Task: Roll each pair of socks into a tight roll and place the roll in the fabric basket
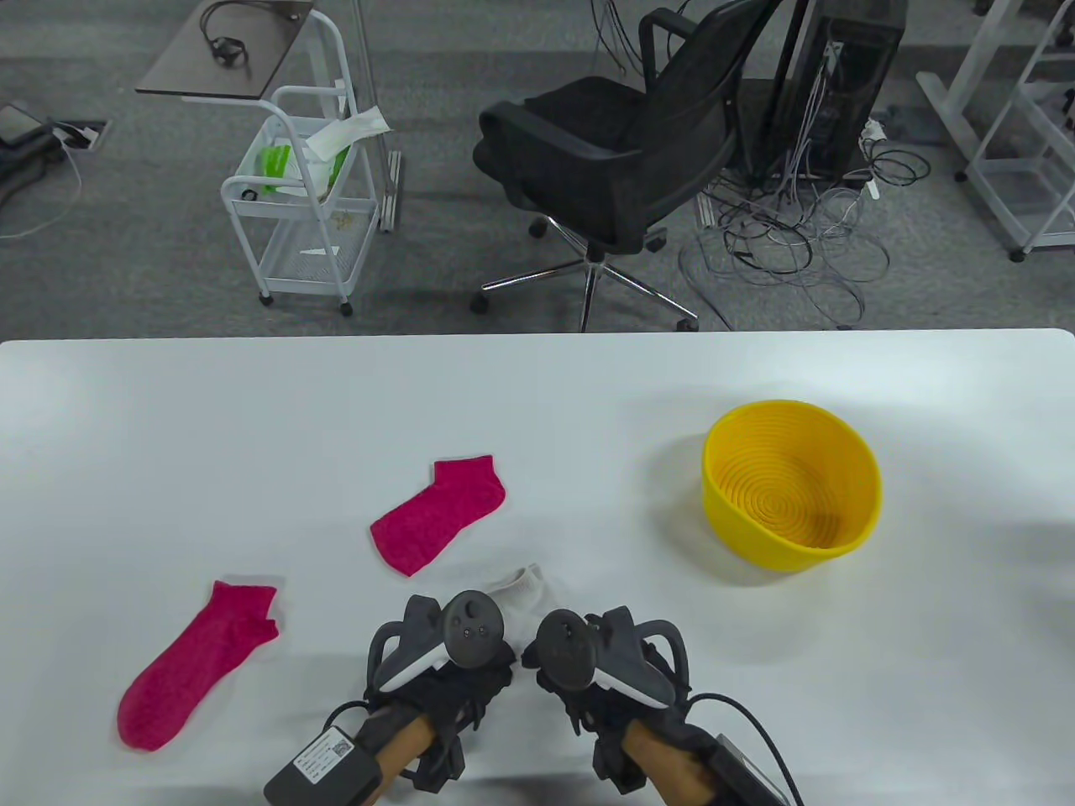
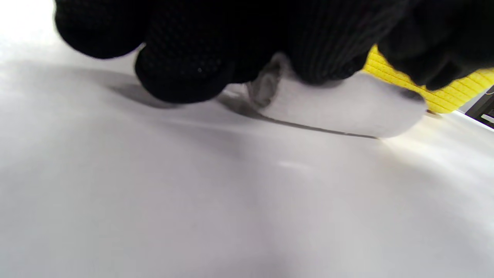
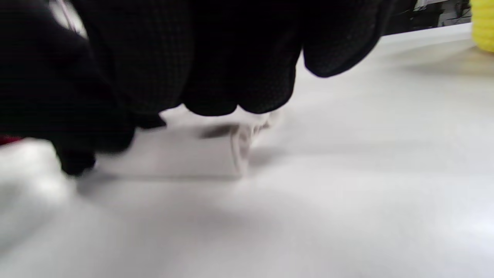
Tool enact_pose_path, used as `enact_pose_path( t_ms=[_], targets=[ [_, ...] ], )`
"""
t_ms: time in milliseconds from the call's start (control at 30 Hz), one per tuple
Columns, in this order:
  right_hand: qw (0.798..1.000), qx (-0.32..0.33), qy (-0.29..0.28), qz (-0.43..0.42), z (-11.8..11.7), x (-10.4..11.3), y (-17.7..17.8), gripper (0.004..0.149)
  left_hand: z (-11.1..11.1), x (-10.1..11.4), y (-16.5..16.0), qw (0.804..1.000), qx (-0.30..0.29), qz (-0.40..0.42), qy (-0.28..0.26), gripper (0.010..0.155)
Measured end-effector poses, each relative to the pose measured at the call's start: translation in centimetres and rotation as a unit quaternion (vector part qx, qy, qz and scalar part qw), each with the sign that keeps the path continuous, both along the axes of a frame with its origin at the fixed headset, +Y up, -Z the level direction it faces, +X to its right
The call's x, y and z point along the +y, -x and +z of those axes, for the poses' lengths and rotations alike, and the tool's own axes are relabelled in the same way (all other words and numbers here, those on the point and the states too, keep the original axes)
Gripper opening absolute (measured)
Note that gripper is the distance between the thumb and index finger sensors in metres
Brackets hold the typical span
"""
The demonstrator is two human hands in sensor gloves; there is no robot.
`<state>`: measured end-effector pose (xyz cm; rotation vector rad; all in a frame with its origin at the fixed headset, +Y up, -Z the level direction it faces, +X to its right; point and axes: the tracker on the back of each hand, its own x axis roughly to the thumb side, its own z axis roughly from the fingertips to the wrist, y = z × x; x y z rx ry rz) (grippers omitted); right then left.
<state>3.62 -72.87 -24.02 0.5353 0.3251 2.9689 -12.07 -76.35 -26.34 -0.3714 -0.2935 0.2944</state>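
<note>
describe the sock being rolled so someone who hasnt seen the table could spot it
On the white table, look at its near edge, where the left hand and right hand meet. The white sock pokes out beyond their fingers; the two loose socks nearby are pink.

Matt knit pink socks (image 1: pixel 439 515), ribbed yellow basket (image 1: pixel 791 485), smooth white table (image 1: pixel 252 420)

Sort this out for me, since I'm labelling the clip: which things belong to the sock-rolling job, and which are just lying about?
Belonging to the job:
- white sock fabric under both gloved hands, left hand and right hand
- two magenta ankle socks
- yellow ribbed basket

Just lying about:
- black office chair
- white wire trolley
- tangled floor cables
</note>
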Motion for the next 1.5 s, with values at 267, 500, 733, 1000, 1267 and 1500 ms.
enact_pose_path(
  t_ms=[267, 500, 733, 1000, 1267, 1500],
  targets=[
    [0.999, -0.029, 0.027, 0.020, -0.3, -1.5, 0.1, 0.042, 0.4, 0.0, -0.3, 1.000, 0.007, -0.012, -0.015, 0.046],
    [0.997, -0.070, 0.020, 0.031, -1.0, -2.5, -0.2, 0.047, 0.8, 2.1, 0.0, 0.998, 0.017, -0.005, -0.065, 0.051],
    [0.996, -0.062, -0.002, 0.065, -0.7, -2.8, 0.4, 0.055, 1.0, 2.1, 0.1, 0.999, -0.002, -0.005, -0.037, 0.052],
    [0.996, -0.073, 0.000, 0.045, -1.2, -2.8, 0.0, 0.046, 0.7, 0.4, -0.5, 0.998, 0.001, -0.034, -0.046, 0.056],
    [0.999, -0.044, 0.001, 0.019, -0.8, -1.3, -0.6, 0.043, 0.9, 0.5, -1.1, 0.997, -0.023, -0.038, -0.058, 0.047],
    [1.000, -0.002, 0.025, 0.018, 0.1, -0.3, -0.1, 0.042, 0.6, 0.3, -0.8, 0.999, -0.023, -0.020, -0.037, 0.045]
  ],
)
